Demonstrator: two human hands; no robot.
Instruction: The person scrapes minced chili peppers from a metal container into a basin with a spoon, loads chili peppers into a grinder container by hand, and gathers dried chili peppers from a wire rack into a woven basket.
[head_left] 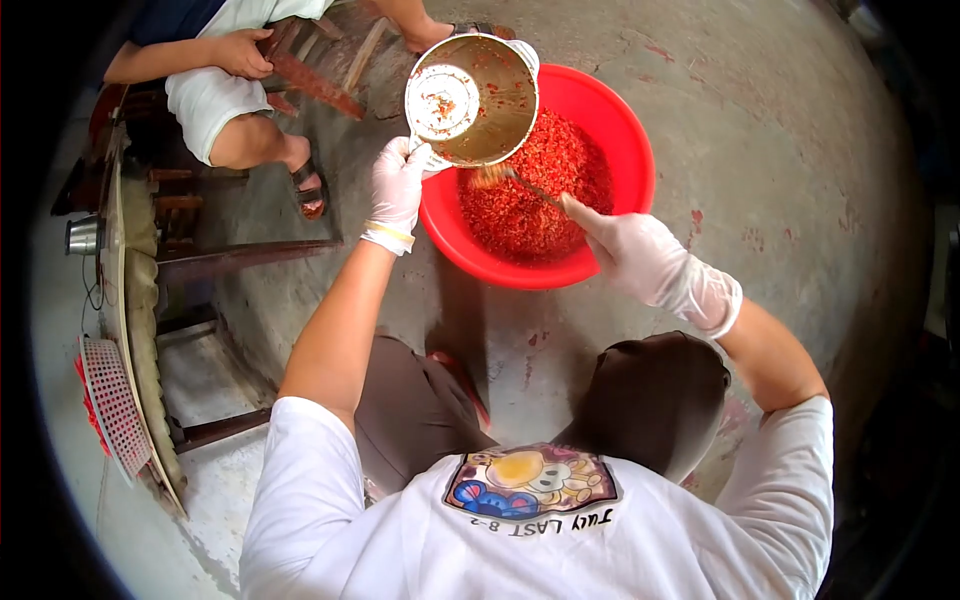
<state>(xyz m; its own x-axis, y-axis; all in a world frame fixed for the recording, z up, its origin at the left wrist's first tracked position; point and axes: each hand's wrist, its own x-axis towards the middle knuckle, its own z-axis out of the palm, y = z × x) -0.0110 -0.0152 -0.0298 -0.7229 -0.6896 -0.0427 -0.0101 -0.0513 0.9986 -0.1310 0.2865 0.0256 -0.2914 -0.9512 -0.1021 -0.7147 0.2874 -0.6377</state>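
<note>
A gloved left hand (402,180), mine, grips a metal pot (510,95) by the handle on its near side. The pot is tipped over the left part of a red basin (632,150), and bits of red mash cling to its inner wall and bottom. Chopped red chili mash (545,190) lies in the basin, partly hidden by the pot. My right hand (640,250), also gloved, is closed round the handle of a thin spoon-like tool (540,192). Its tan head is blurred and sits just below the pot's rim, above the mash.
Another person (230,90) sits at the upper left, one hand (240,52) beside a wooden stool (310,85). Wooden furniture stands on the left, with a metal cup (83,236) and a pink perforated basket (112,400). Red stains mark the concrete floor (780,150).
</note>
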